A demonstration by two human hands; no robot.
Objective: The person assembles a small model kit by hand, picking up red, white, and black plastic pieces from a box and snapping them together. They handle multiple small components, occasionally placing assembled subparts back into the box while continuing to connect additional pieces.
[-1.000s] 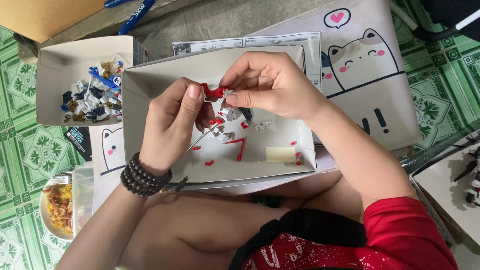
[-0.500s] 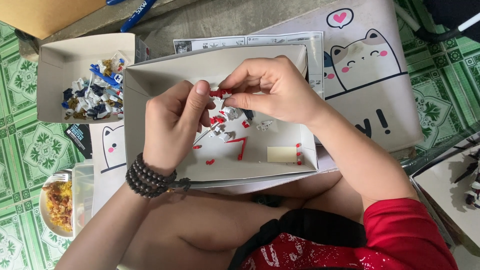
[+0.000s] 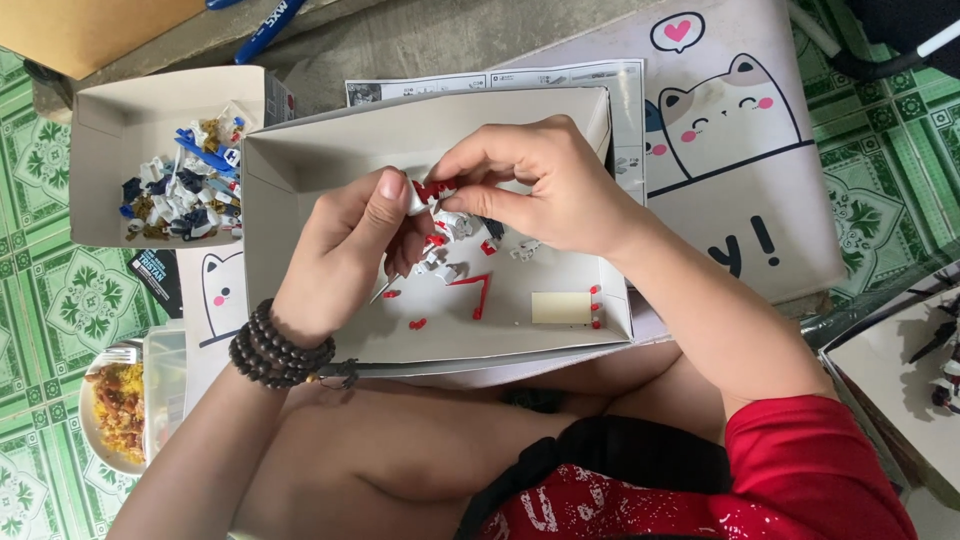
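Over an open white cardboard box [image 3: 300,170], my left hand [image 3: 345,250] and my right hand [image 3: 545,185] pinch a small red and white plastic model part [image 3: 435,190] between their fingertips. My left wrist wears a dark bead bracelet [image 3: 275,350]. Below the hands, on the box floor, lie several loose red and white model pieces [image 3: 445,255], a thin red runner strip [image 3: 478,292] and a small cream card [image 3: 560,307]. Part of the held piece is hidden by my fingers.
A second white box [image 3: 110,130] at the left holds several blue, white and gold parts [image 3: 185,190]. A printed instruction sheet [image 3: 560,78] and a cat-print mat [image 3: 720,130] lie behind. A bowl of food [image 3: 115,415] sits at lower left on the green tiled floor [image 3: 40,300].
Both hands stay over the box with the red part between them; my left thumb has shifted slightly along it and the hands sit a touch lower.
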